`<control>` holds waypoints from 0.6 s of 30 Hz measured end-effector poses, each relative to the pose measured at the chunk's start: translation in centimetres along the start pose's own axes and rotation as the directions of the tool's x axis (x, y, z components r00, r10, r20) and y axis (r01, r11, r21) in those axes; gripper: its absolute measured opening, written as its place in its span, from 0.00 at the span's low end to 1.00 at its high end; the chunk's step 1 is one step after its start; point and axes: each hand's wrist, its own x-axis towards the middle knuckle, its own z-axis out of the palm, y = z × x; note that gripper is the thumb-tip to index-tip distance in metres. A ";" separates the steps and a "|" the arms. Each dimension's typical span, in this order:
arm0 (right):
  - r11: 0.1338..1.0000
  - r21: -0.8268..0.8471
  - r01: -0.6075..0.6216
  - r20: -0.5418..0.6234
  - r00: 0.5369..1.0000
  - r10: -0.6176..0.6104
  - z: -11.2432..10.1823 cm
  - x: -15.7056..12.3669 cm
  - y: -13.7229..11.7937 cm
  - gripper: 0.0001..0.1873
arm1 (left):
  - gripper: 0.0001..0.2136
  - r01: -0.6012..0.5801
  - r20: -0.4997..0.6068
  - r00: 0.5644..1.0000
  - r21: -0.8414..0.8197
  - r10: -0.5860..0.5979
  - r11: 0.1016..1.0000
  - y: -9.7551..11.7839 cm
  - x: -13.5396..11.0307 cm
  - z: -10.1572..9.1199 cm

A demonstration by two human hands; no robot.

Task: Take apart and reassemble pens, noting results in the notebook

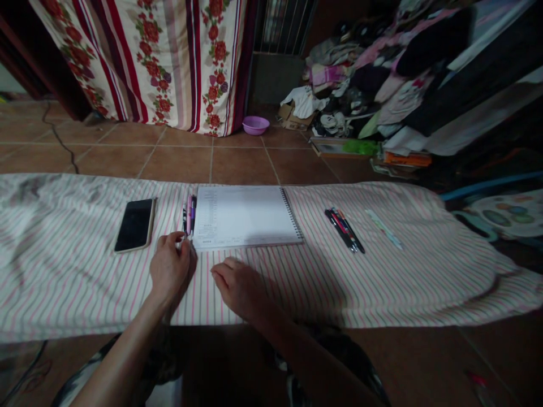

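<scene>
2 bare arms [123, 356] come up from the bottom and end in 2 hands on a striped cloth [63, 271]. The left hand [169, 268] is bent into a loose curl. Its fingertips sit right at the near end of the pens [189, 215]. I cannot tell if they pinch a pen or just touch it. The right hand [237, 285] lies palm down on the cloth with its fingers a bit bent, and it holds nothing.

The pens lie side by side, just beside the left edge of the notebook [246, 217]. The notebook is open to a white page, and its wire rings run down the right edge. A phone [134, 224] lies face up to the left of the pens, apart from them. On the right, well apart from the notebook, lie some dark pens [343, 229] and a pale strip [384, 229].

Past the far edge of the cloth is bare tiled floor [178, 161]. A purple bowl [255, 125] sits there by a flowery curtain [178, 62]. I cannot see what is in the bowl. A heap of clothes [382, 73] fills the far right.

The cloth has lots of free room on its left end, on its right end, and between the hands.
</scene>
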 end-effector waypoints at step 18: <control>0.997 0.017 0.069 0.023 0.997 -0.070 0.3 0.2 0.5 0.12 | 0.13 0.056 0.052 0.997 -0.054 -0.053 0.997 -1.1 1.5 0.0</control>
